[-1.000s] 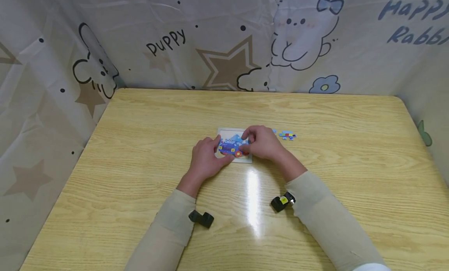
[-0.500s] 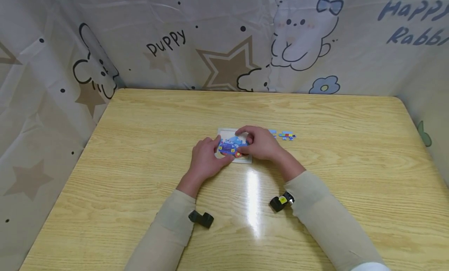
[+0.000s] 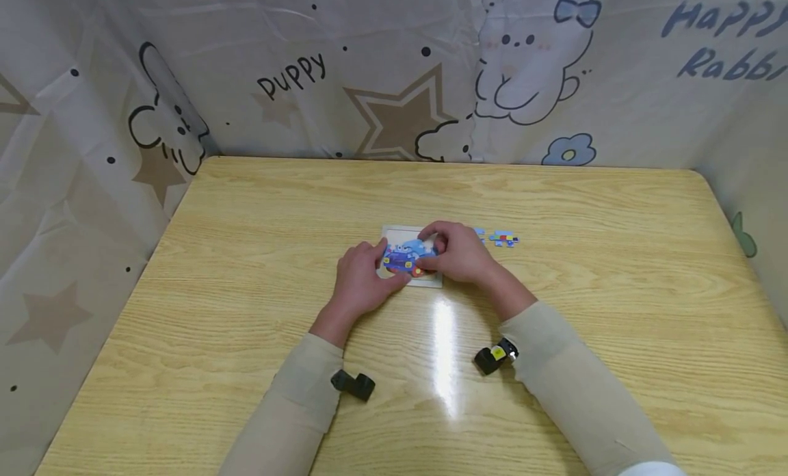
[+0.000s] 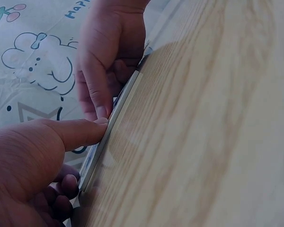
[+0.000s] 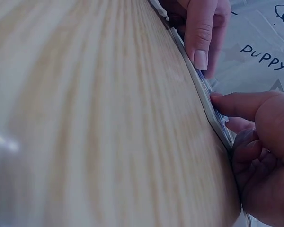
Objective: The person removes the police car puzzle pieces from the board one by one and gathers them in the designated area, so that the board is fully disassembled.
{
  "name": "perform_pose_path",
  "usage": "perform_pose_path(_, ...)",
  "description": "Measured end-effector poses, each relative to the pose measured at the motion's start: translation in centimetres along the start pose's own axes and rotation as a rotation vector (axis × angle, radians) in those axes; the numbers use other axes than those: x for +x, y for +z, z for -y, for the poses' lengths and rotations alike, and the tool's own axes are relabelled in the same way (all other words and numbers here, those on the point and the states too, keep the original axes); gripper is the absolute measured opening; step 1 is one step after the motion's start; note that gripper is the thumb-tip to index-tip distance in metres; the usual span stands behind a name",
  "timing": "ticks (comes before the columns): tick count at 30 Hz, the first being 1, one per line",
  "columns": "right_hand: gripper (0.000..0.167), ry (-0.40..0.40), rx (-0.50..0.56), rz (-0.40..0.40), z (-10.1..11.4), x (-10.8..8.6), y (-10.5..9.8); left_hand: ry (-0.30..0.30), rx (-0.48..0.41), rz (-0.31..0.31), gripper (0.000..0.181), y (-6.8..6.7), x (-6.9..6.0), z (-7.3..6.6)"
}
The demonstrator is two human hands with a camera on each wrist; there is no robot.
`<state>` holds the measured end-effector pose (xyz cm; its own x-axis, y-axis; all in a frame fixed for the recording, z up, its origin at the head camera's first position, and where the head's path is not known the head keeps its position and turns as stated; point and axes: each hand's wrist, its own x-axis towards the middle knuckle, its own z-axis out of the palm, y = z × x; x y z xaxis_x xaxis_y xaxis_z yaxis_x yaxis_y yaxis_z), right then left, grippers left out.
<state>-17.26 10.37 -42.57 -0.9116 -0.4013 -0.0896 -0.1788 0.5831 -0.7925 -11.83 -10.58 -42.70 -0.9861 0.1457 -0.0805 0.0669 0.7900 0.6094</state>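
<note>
Wood table (image 3: 246,271), puzzle tray (image 3: 400,227) at centre: car picture (image 3: 400,259) apparently mostly in, top bare; loose pieces (image 3: 505,239) outside, likely left to fit. Gripping tray with left hand (image 3: 359,274); touching picture with right hand (image 3: 464,254), pinch unclear.

Two hands (image 3: 362,279) (image 3: 463,254); two sleeves (image 3: 283,404) (image 3: 575,377); two black cameras (image 3: 363,387) (image 3: 490,358); one surface (image 3: 246,257); one puzzle board (image 3: 403,233), carrying one car picture (image 3: 400,257); at least two loose puzzle pieces (image 3: 505,239) (one sits partly behind a hand, so their exact number cannot be told).

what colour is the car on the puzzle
The car is mostly blue, with yellow headlights; the head view shows it best.
</note>
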Motion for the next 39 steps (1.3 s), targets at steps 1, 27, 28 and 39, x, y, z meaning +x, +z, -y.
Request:
perform_pose_path(1,0.037,0.002,0.007,-0.005,0.0,0.0,0.0,0.001,0.001,0.0,0.081,0.0,0.0,0.0)
perform_pose_path(27,0.023,-0.034,0.066,-0.042,-0.6,-0.5,-0.1,0.028,0.003,-0.012,0.082,0.1,0.1,0.0)
perform_pose_path(28,0.023,-0.045,0.069,-0.048,-0.7,-0.6,-0.1,0.026,0.004,-0.012,0.082,0.1,0.1,0.0)
perform_pose_path(39,0.024,-0.049,0.091,-0.097,-1.1,-3.9,-1.4,0.03,0.001,-0.027,0.081,0.2,0.0,0.2)
